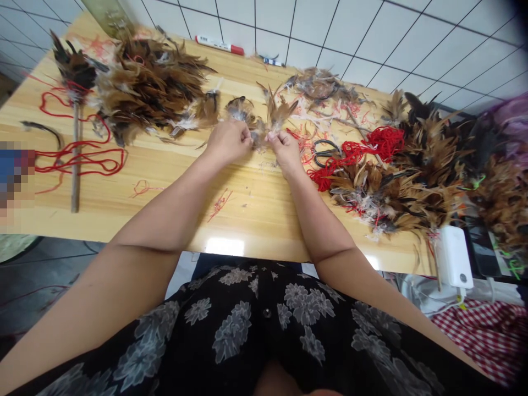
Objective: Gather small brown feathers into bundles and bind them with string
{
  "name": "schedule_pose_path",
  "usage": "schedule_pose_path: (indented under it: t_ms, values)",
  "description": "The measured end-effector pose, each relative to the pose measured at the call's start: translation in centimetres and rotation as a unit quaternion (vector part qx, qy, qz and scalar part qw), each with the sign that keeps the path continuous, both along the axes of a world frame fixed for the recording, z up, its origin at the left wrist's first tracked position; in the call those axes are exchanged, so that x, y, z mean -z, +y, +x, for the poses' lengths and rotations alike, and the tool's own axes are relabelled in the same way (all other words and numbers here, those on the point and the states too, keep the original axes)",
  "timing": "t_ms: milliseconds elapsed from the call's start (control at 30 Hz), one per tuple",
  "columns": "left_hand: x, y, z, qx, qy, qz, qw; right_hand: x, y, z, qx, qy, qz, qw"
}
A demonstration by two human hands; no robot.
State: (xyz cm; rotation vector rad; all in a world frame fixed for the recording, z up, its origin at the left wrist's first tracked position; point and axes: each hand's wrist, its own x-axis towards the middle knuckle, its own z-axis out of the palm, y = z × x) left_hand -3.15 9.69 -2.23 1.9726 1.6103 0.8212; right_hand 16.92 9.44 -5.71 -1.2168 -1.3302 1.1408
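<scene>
My left hand (pixel 228 141) and my right hand (pixel 284 149) meet over the middle of the wooden table (pixel 173 192), fingers pinched. Between them they hold a small bunch of brown feathers (pixel 270 116) that fans upward from the fingertips. Just right of my right hand lie black-handled scissors (pixel 325 152) beside a tangle of red string (pixel 373 144). A large heap of brown and black feathers (pixel 148 85) sits at the back left.
A half-made feather duster on a stick (pixel 75 118) lies at the left with loops of red cord (pixel 78 157). More feather bundles (pixel 416 176) crowd the right side. A red marker (pixel 219 45) lies at the far edge. A white device (pixel 454 256) hangs off the right corner.
</scene>
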Motion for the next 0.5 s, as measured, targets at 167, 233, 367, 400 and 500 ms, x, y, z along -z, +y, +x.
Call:
schedule_pose_path:
  t_ms: [167, 233, 367, 400, 500]
  values:
    - [1.2, 0.9, -1.1, 0.021, -0.077, 0.036, 0.996, 0.7, 0.3, 0.1, -0.014, -0.010, 0.011, 1.000]
    - [1.5, 0.8, -0.9, 0.015, -0.064, 0.031, 0.997, 0.9, 0.4, 0.2, -0.011, -0.009, 0.015, 1.000]
    - [1.3, 0.3, 0.1, -0.013, -0.020, -0.013, 1.000, 1.0, 0.4, 0.2, 0.000, -0.013, 0.019, 1.000]
    - [1.2, 0.2, 0.2, -0.014, -0.008, -0.022, 1.000, 0.9, 0.4, 0.2, 0.001, -0.015, 0.020, 1.000]
    - [0.6, 0.2, 0.2, -0.005, -0.003, -0.018, 1.000, 0.9, 0.3, 0.2, -0.001, -0.014, 0.020, 1.000]
